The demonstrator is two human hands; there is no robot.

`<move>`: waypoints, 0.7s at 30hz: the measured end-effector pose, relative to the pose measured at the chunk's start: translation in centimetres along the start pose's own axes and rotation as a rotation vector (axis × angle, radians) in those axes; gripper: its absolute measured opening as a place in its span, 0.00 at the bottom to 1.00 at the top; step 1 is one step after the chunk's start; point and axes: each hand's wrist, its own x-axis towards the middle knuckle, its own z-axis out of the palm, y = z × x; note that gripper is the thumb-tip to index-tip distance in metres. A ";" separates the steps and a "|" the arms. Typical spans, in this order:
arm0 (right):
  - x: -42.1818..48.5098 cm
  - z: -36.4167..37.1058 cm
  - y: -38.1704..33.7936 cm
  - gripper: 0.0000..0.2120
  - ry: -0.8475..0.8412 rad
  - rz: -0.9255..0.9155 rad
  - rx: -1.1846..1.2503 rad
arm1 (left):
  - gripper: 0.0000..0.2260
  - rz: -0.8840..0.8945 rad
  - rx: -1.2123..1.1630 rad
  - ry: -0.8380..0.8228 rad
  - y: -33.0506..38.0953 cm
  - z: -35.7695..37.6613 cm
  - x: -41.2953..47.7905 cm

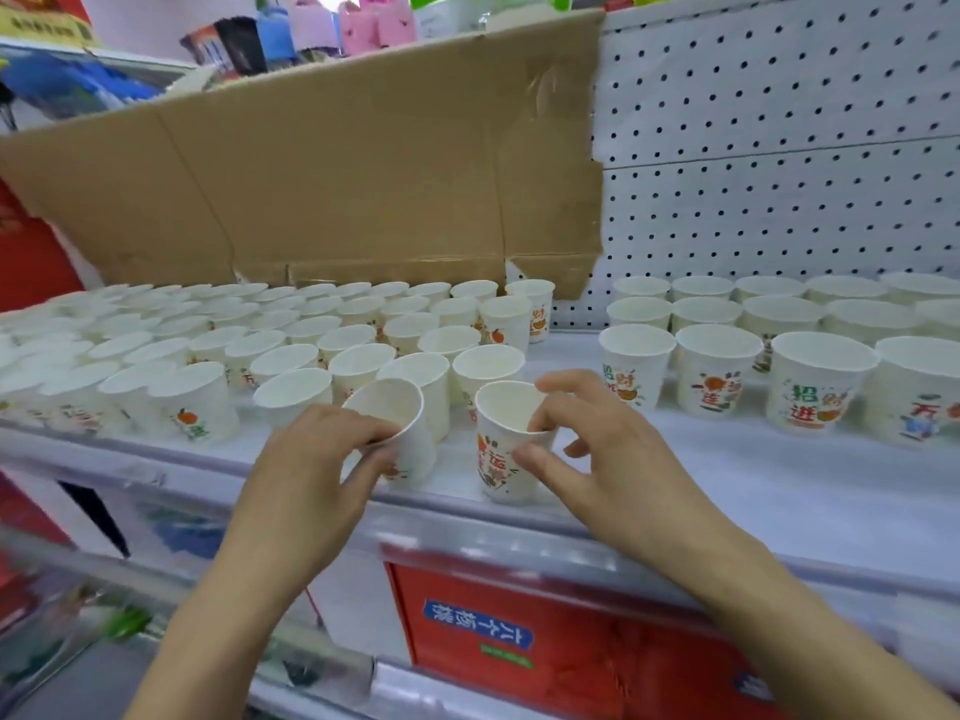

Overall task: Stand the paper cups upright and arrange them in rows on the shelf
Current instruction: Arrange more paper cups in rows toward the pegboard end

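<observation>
White shelf [727, 485] runs across a shop aisle, backed by a brown cardboard sheet [337, 174] and a perforated pegboard [779, 148]. Upright paper cups [311, 335] crowd its left side, and more stand in rows on the right. Near the front edge, between the two groups, the left hand [311, 470] pinches the rim of a tilted cup [413, 452]. The right hand [597, 449] pinches the wall of an upright cup [501, 462], one finger inside and the thumb outside. Below, a red carton [519, 641] is blurred.
</observation>
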 end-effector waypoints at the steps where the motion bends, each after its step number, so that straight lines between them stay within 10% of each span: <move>1: -0.4 -0.7 0.3 0.06 0.018 0.016 0.002 | 0.08 0.015 -0.019 0.010 0.9 0.0 0.2; 21: -14.5 -22.0 8.8 0.09 0.264 0.312 -0.288 | 0.08 0.338 -0.546 -0.148 26.4 9.5 3.8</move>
